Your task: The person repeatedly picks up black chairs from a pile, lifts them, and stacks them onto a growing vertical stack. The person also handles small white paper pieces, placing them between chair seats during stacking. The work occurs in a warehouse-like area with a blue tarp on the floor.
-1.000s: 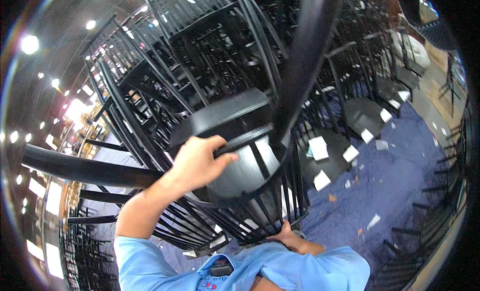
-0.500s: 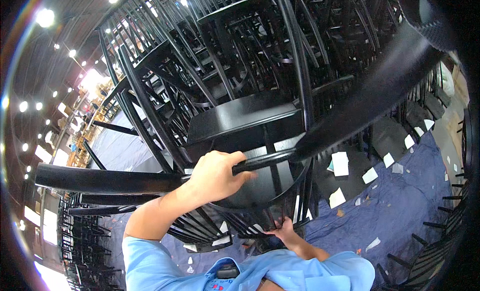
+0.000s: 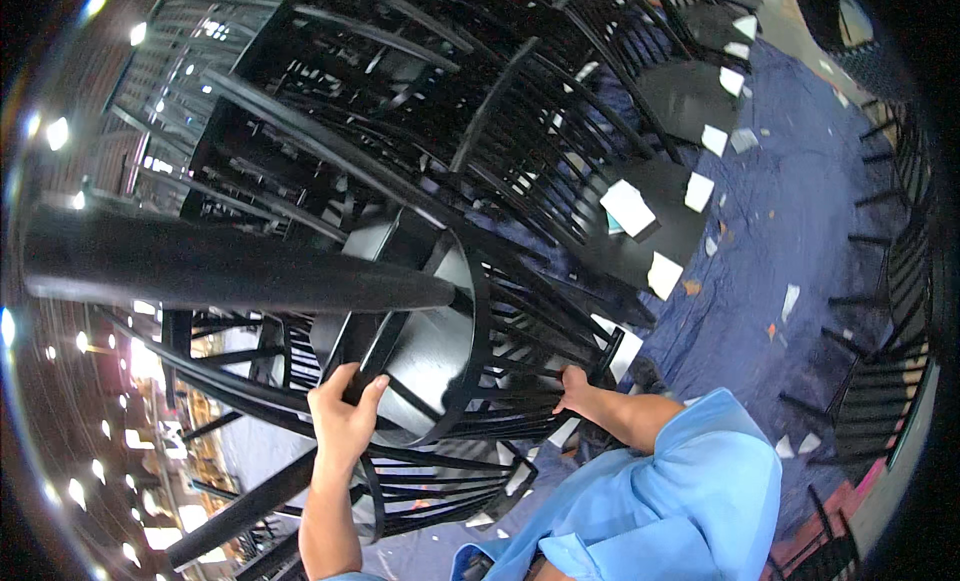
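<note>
Left hand clenched on a rung under the seat of the black chair, which is tipped on its side close in front of the person. Right hand grips the chair's curved spindle back. Behind: stacked black chairs. Far right: blue floor cover with scattered paper scraps.

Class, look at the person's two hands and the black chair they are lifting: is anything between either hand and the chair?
Nothing visible. The left hand grips a rail of the black chair, and the right hand holds its spindled back directly.
</note>
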Available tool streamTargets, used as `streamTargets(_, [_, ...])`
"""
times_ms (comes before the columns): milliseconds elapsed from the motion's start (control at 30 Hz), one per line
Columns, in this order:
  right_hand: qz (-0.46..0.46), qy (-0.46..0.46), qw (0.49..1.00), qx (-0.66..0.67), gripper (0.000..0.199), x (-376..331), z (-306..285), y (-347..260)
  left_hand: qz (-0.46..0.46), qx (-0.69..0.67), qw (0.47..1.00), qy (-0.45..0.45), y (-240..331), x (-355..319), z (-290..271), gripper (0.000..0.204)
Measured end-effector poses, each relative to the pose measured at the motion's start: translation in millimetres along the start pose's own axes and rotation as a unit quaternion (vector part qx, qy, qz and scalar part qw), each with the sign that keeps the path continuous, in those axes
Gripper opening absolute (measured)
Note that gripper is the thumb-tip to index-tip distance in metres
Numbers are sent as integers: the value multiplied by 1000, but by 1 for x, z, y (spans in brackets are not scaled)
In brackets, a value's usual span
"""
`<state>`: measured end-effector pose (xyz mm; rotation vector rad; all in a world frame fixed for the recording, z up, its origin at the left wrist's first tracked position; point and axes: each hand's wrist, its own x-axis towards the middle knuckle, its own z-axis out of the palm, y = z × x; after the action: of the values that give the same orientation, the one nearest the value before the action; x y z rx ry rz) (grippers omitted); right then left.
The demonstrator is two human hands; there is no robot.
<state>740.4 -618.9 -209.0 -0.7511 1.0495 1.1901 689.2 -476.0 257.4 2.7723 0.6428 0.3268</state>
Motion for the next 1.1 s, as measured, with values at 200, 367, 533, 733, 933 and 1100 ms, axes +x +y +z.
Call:
streamTargets(200, [10, 27, 999, 16, 52, 32, -6, 4, -14, -6, 1000, -18, -16, 7, 17, 31])
streamTargets(367, [19, 68, 997, -8, 55, 44, -2, 5, -36, 8, 998, -45, -21, 8, 23, 31])
streamTargets(533, [43, 14, 999, -2, 55, 70, -14, 10, -46, -10, 998, -43, -21, 6, 30, 30])
streamTargets(733, [18, 0, 1000, -18, 50, -3, 12, -16, -26, -11, 999, -24, -27, 10, 35, 33])
streamTargets(933, [40, -29, 998, -37, 56, 52, -19, -9, -9, -23, 999, -22, -42, 0, 43, 39])
streamTargets(1100, [24, -8, 999, -45, 53, 54, -17, -7, -9, 5, 999, -39, -41, 0, 43, 40])
